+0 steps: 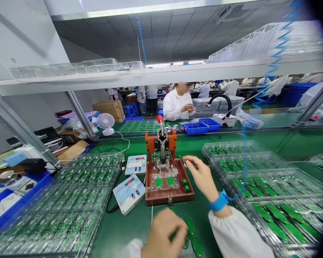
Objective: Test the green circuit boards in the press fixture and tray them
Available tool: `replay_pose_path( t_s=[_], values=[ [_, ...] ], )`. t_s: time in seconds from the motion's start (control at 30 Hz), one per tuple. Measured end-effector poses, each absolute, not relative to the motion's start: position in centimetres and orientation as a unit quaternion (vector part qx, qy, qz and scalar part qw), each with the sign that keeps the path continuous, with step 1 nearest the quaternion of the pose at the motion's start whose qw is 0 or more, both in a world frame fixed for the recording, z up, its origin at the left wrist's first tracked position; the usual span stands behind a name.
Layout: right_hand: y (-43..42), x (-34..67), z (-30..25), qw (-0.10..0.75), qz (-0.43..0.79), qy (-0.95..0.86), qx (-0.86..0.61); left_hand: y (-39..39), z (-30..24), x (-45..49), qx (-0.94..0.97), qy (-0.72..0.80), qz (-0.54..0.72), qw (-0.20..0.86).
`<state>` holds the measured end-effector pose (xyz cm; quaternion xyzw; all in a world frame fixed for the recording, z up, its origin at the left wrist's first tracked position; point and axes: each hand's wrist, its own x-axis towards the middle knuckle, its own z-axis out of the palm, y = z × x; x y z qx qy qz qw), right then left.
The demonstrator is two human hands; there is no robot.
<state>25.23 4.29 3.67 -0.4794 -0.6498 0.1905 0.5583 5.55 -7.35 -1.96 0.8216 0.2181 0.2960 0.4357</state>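
A brown test jig [168,193] with a red-knobbed lever [160,120] stands on the green mat; two small green boards [164,182] lie under its clear plate. My right hand [201,177], blue strap on the wrist, hovers just right of the jig near its green buttons [186,184], fingers loosely spread and holding nothing. My left hand [164,234] is low at the front, fingers curled around small green boards [192,238] lying on the mat.
Clear trays of green boards lie on the left [61,200] and on the right [269,182]. Two meters [129,193] sit left of the jig. A blue bin [8,204] is at far left. Across the belt a person in white [177,104] works.
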Motion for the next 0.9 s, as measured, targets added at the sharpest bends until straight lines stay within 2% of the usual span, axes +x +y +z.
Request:
replay_pose_path(
  t_s=[0.03,0.07,0.1,0.2,0.33,0.67,0.9],
  values=[
    [3.5,25.0,2.2,0.543,0.193,-0.659,-0.484,-6.3,-1.4,4.4,0.790,0.319,0.357,0.382],
    [2.8,24.5,1.0,0.528,0.195,-0.669,-0.485,-5.1,-1.0,3.4,0.751,0.440,0.408,0.276],
    [2.4,23.9,0.1,0.514,0.198,-0.679,-0.484,-3.9,-0.7,2.5,0.735,0.498,0.418,0.191],
    [2.0,21.9,-1.2,0.482,0.209,-0.702,-0.481,-0.9,-0.6,1.0,0.734,0.551,0.393,0.056],
    [2.5,20.8,-0.7,0.466,0.229,-0.710,-0.475,0.5,-1.6,0.9,0.753,0.547,0.365,0.042],
    [0.2,21.7,-0.7,0.501,0.331,-0.637,-0.484,1.1,-3.3,1.1,0.740,0.554,0.373,0.083],
    [-3.3,21.6,-0.4,0.534,0.373,-0.592,-0.473,-0.6,-2.5,0.1,0.708,0.525,0.469,0.056]
  ],
)
